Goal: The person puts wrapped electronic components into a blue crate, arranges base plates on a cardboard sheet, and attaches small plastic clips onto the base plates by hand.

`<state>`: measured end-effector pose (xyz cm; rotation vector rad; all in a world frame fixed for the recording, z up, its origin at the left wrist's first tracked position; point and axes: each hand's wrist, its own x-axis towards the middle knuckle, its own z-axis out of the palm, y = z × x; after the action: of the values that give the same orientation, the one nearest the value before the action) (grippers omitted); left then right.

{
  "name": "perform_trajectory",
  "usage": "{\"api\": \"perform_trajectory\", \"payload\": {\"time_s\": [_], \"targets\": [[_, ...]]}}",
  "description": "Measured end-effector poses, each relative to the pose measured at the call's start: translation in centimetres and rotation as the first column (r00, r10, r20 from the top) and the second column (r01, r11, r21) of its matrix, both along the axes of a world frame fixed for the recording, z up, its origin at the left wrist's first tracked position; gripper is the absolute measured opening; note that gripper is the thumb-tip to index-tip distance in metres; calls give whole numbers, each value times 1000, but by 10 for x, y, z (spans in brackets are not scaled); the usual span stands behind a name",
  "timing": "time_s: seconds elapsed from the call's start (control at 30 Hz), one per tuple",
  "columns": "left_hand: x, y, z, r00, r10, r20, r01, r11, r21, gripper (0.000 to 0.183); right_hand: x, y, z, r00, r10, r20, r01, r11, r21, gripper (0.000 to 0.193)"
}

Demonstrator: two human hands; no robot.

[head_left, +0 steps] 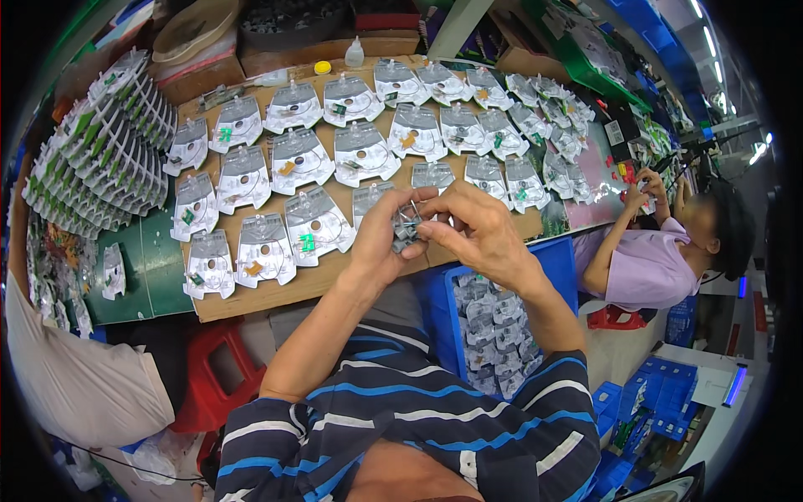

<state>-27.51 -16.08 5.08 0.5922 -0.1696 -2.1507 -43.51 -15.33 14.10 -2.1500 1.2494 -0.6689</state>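
Close to the near edge of the cardboard-covered table, my left hand [378, 238] grips a small dark-grey and clear plastic part [406, 226]. The thumb and forefinger of my right hand [485, 230] pinch at that part's right side; what exactly lies between those fingertips is too small to make out. Beyond both hands, flat white-and-clear fan-shaped plastic housings [360, 153] lie in rows on the cardboard [242, 303]. Each has a small green, orange or dark piece on it, and some show a round hole. One housing [370, 199] is partly covered by my left hand.
Tall stacks of similar housings [100, 159] stand at the left. A blue crate [447, 322] filled with clear plastic parts sits by my right elbow. A co-worker in a lilac shirt [652, 266] works at right; another person's pale sleeve [84, 376] and a red stool [219, 368] are at left.
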Motion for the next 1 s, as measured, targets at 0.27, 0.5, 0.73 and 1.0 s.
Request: {"api": "perform_trajectory", "payload": {"time_s": [0.27, 0.5, 0.73, 1.0], "targets": [[0, -2, -10, 998, 42, 48, -43, 999, 19, 37, -1, -8, -15, 998, 54, 37, -54, 998, 11, 14], [-1, -12, -9, 994, 77, 74, -83, 993, 81, 34, -6, -16, -24, 993, -56, 101, 34, 978, 207, 15], [-2, -22, -15, 992, 112, 62, -117, 990, 80, 28, 1, -20, -19, 978, -107, 178, 51, 956, 290, 12], [-9, -43, -15, 972, 193, 137, -208, 973, 104, 27, 13, -27, -28, 973, 29, 227, -13, 997, -72, 9]]}}
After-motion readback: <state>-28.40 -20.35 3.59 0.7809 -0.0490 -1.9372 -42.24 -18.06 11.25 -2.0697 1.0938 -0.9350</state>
